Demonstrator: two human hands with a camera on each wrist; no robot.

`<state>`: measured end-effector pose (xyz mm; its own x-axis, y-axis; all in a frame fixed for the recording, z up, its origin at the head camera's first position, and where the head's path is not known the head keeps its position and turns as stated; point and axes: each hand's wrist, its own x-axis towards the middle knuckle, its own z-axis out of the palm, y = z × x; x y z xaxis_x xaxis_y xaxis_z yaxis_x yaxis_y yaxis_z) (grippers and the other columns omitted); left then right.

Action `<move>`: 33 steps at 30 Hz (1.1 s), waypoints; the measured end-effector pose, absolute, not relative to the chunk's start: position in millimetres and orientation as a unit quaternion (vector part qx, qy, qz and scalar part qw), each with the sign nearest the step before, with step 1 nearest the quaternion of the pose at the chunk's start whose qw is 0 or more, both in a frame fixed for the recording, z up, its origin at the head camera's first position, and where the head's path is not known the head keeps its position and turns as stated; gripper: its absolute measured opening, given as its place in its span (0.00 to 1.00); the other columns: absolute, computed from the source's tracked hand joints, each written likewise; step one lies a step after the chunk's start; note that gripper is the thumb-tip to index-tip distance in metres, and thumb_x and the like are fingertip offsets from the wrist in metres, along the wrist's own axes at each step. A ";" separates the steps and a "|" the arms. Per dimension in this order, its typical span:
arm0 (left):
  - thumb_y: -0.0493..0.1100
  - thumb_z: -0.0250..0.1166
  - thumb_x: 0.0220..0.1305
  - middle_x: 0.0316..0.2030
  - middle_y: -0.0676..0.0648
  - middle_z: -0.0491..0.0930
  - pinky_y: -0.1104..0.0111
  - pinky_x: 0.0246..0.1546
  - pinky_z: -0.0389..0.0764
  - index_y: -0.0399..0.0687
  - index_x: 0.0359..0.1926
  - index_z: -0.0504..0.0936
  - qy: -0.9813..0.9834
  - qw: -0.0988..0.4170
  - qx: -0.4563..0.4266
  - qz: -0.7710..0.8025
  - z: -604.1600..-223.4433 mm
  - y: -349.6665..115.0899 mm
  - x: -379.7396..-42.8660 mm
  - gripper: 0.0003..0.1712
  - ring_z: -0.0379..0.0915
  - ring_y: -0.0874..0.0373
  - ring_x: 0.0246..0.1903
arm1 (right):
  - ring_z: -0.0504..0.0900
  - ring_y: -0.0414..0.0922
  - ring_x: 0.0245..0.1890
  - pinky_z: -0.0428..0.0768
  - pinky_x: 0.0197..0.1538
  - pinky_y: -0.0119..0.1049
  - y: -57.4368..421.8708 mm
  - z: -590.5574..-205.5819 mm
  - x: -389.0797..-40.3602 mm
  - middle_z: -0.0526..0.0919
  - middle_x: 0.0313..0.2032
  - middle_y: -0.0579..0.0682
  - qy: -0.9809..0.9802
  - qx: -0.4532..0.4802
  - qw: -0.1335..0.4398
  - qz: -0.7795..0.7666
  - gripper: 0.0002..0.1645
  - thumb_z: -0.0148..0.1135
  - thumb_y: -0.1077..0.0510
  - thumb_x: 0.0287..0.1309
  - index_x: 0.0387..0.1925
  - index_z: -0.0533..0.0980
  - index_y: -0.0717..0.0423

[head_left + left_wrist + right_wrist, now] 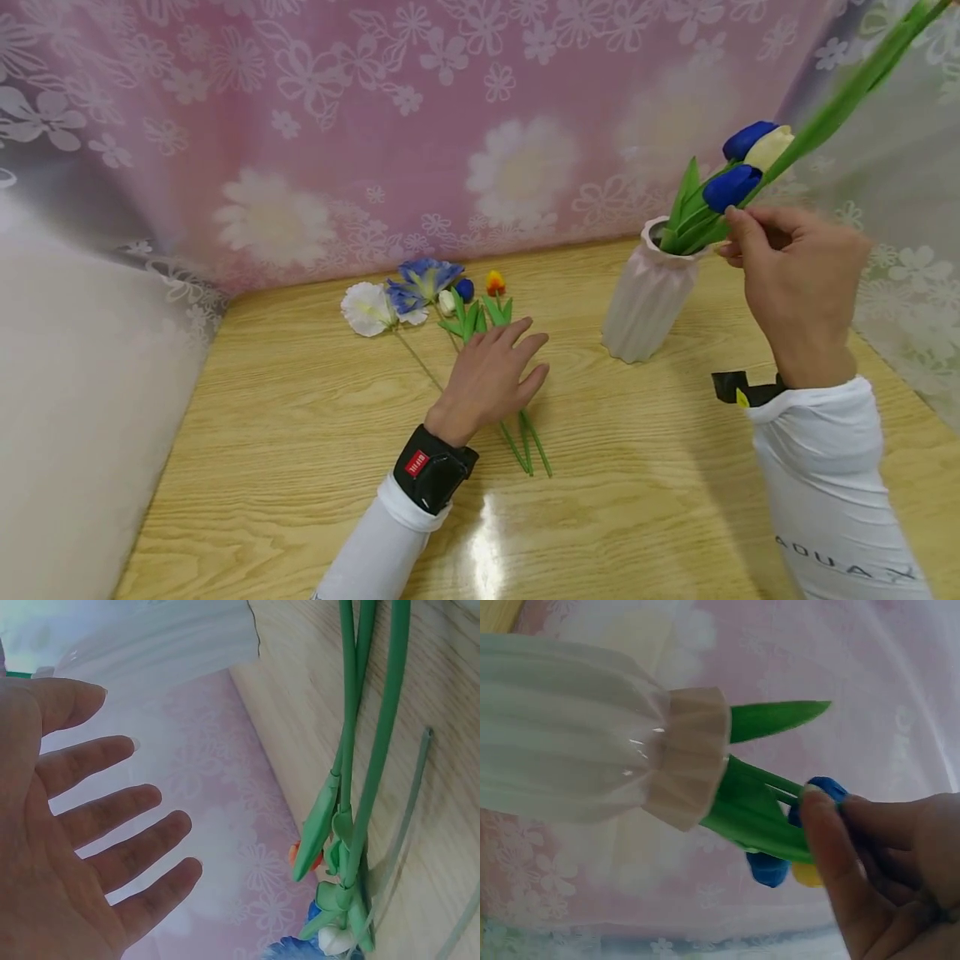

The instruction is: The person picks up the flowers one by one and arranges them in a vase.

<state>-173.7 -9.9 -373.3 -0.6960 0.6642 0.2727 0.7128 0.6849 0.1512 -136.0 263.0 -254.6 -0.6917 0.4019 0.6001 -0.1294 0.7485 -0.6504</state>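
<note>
My right hand (pixel 806 271) pinches a green flower stem (pixel 832 117) at the mouth of a white ribbed vase (pixel 647 312). The stem's upper end runs past the top right edge, its bloom mostly out of view. Two blue tulips (pixel 731 188) and a cream tulip (pixel 770 148) lean out of the vase beside the fingertips. In the right wrist view, thumb and forefinger meet by a blue tulip, over green leaves (pixel 754 817). My left hand (pixel 487 371) hovers with spread fingers over flowers on the table; its palm (pixel 60 885) holds nothing.
On the wooden table (pixel 300 467) lie a white flower (pixel 367 308), a blue-violet flower (pixel 423 283), an orange-yellow tulip (pixel 495 283), a small white tulip (pixel 447 302) and a blue tulip (pixel 465 290). A pink floral curtain (pixel 390 150) hangs behind.
</note>
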 end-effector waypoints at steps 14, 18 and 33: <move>0.54 0.52 0.71 0.64 0.44 0.68 0.53 0.53 0.72 0.52 0.59 0.78 -0.917 0.086 -0.369 -0.126 -381.7 -17.2 -175.2 0.21 0.67 0.48 0.59 | 0.78 0.30 0.16 0.74 0.20 0.22 263.9 -279.3 -141.2 0.83 0.26 0.58 -0.925 -0.036 0.210 0.313 0.22 0.56 0.47 0.66 0.39 0.82 0.64; 0.54 0.53 0.71 0.64 0.44 0.68 0.53 0.53 0.72 0.52 0.59 0.77 -0.919 0.084 -0.363 -0.130 -382.6 -19.3 -175.3 0.22 0.67 0.47 0.59 | 0.79 0.31 0.18 0.73 0.22 0.23 259.4 -291.0 -141.7 0.84 0.28 0.56 -0.933 -0.011 0.185 0.308 0.21 0.57 0.46 0.65 0.39 0.82 0.61; 0.54 0.53 0.71 0.63 0.45 0.69 0.53 0.54 0.71 0.54 0.59 0.77 -0.935 0.061 -0.326 -0.125 -394.4 -38.7 -175.8 0.21 0.68 0.48 0.59 | 0.82 0.45 0.26 0.76 0.29 0.41 224.8 -340.6 -163.0 0.83 0.28 0.47 -0.943 0.079 0.025 0.322 0.21 0.51 0.43 0.68 0.38 0.81 0.54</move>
